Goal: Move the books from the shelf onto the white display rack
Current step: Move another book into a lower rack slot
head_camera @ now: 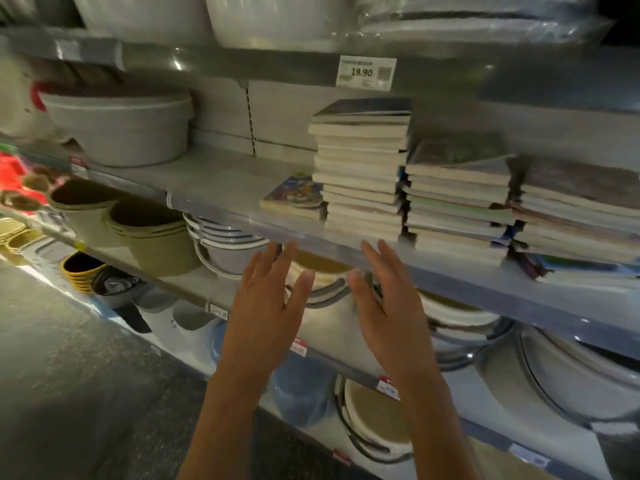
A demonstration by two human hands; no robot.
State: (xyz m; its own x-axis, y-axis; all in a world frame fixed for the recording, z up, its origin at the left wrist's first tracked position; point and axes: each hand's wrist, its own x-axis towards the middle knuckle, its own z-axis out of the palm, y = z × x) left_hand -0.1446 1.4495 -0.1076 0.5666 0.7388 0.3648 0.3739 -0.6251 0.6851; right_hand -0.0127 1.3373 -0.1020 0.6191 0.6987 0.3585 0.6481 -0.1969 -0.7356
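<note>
Just above and beyond the fingertips, the books are stacked on the shelf (221,181): a tall stack (362,174) straight ahead of the right hand (388,306), a single colourful book (294,197) lying flat just ahead of the left hand (266,303), and two lower stacks (457,206) further right. Both hands are held empty below the shelf's front edge, fingers straight and spread, palms turned toward each other, nothing gripped. The white display rack is not seen. The tall stack looks uneven, its upper books shifted off the lower ones; a grip taken only partway down could probably spill the top books or drag neighbours touching its right side. Open shelf room is offered left of the single book, while the shelf above, carrying a price tag (365,71), leaves little headroom over the stack.
</note>
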